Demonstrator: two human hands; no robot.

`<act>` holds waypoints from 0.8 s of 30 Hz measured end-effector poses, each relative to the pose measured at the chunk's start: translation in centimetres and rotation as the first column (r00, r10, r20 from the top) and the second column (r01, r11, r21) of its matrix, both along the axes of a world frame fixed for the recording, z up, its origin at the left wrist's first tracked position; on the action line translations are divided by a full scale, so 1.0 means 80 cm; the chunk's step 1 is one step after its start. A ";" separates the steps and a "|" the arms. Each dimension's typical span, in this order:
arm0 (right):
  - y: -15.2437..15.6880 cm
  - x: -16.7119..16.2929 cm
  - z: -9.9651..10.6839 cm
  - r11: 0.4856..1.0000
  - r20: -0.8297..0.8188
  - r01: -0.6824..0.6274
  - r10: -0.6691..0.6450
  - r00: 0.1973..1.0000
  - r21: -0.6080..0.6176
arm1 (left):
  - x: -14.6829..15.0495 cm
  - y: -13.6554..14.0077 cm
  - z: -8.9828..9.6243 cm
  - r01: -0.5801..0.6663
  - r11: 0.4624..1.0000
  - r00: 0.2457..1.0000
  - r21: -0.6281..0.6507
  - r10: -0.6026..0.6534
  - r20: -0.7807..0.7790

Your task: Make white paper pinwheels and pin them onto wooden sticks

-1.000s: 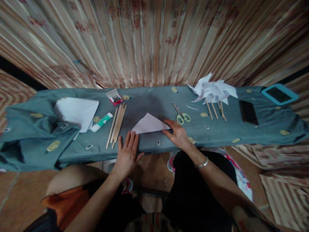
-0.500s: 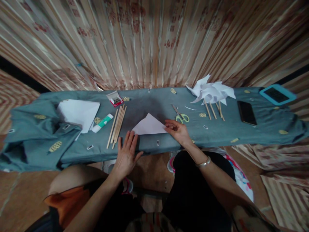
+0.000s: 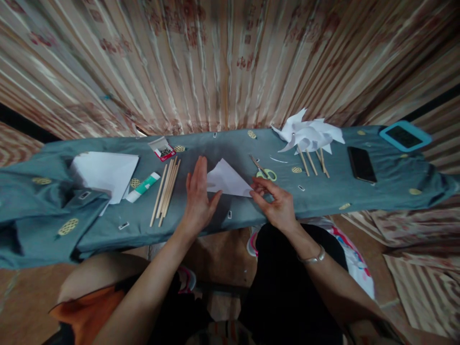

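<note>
A white sheet of paper, folded into a triangle, lies on the cloth-covered table in front of me. My left hand is open at its left end, fingers stretched out and pointing away from me, the thumb near the paper's lower edge. The right corner of the paper is pinched between the thumb and fingers of my right hand. Just beyond that hand lie scissors with green handles. Several wooden sticks lie left of my left hand.
Farther left are a glue stick, a stack of white paper and a small box of metal pins. To the right are paper pinwheels on sticks, a black phone and a blue-framed tablet. A curtain hangs behind.
My left hand has shifted from the paper's lower left corner up along its left end, with its fingers now held together. My right hand keeps hold of the right corner.
</note>
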State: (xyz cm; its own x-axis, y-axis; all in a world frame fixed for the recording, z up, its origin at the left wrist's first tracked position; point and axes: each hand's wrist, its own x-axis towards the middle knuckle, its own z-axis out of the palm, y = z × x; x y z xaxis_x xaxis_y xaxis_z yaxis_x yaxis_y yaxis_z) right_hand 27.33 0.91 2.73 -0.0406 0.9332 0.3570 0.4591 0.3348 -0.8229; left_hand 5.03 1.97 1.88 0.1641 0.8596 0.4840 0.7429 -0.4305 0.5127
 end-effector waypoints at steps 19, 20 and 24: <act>0.015 0.010 -0.005 0.953 0.291 -0.303 0.293 0.911 -0.013 | -0.005 -0.039 -0.009 0.210 0.975 0.971 0.077 -0.198 -0.133; 0.020 0.010 -0.008 0.933 0.300 -0.354 0.354 0.886 -0.056 | -0.005 -0.042 -0.010 0.220 0.974 0.967 0.057 -0.211 -0.141; 0.035 0.008 -0.015 0.876 0.286 -0.444 0.481 0.829 -0.187 | -0.008 -0.051 -0.011 0.238 0.970 0.960 0.051 -0.227 -0.166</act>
State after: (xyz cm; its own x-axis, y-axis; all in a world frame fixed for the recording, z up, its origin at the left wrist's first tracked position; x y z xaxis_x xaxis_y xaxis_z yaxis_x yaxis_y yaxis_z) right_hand 27.95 3.72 1.54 -0.5699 0.8081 0.1492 0.5118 0.4911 -0.7048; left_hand 4.42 -2.12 1.00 0.4349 0.7537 0.4928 0.6871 -0.6315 0.3594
